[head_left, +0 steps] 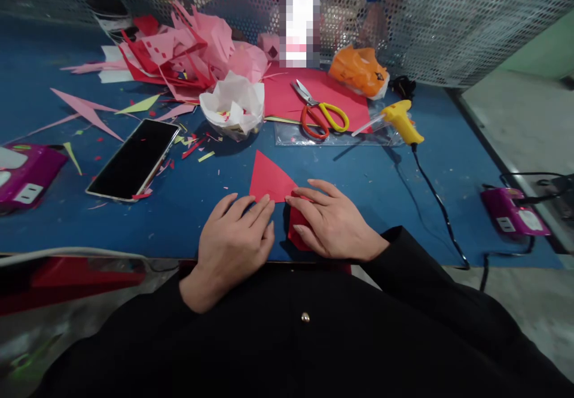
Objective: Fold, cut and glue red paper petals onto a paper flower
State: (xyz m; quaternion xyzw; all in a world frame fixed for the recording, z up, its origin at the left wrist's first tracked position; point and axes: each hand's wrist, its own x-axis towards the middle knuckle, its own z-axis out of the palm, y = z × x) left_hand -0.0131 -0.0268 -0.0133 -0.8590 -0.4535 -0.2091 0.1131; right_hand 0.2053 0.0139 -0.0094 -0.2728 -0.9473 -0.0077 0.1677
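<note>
A folded piece of red paper [269,177] lies on the blue table near its front edge, one corner pointing away from me. My left hand [237,230] rests on the paper's lower left edge, fingers stretched out flat. On the right side, my right hand [334,219] presses down on the paper with its fingers spread. A folded part of the red paper shows beneath that hand's fingers and thumb. Both palms hide some of the paper's near edge.
Beyond the paper lie scissors [330,117] on red sheets [287,90], a white paper-lined bowl [233,108] of scraps and a yellow glue gun [402,123]. At left are a phone [134,159], pink paper offcuts [197,45] and a purple power strip [33,174]. Another purple power strip [513,213] stands right.
</note>
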